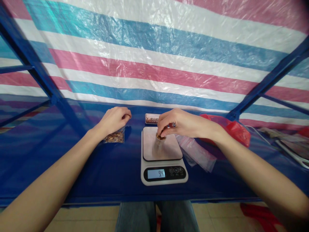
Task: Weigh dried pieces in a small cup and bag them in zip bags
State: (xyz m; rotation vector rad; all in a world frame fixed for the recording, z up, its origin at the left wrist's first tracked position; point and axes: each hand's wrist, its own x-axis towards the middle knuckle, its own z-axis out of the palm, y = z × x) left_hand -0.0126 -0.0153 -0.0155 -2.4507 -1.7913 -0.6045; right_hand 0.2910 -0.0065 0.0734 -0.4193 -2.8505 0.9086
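Observation:
My right hand (172,122) is closed in a pinch at the mouth of a small clear cup (158,146), its fingertips on brown dried pieces (161,137) at the rim. The cup stands upright on the steel plate of a white digital kitchen scale (145,175), whose display (155,174) appears to read 9.4. To the left, my left hand (116,117) hovers or rests with curled fingers; whatever lies inside them is hidden. Just below that hand is a clear plastic bag (116,136) of brown dried pieces, partly covered by the wrist.
Behind the scale lies a phone-like flat object (151,118) with a brown picture. Clear zip bags (198,151) are right of the scale, with a red plastic bag (238,132) beyond. Another device (294,154) sits far right. Blue frame bars (267,77) flank the blue table (108,174).

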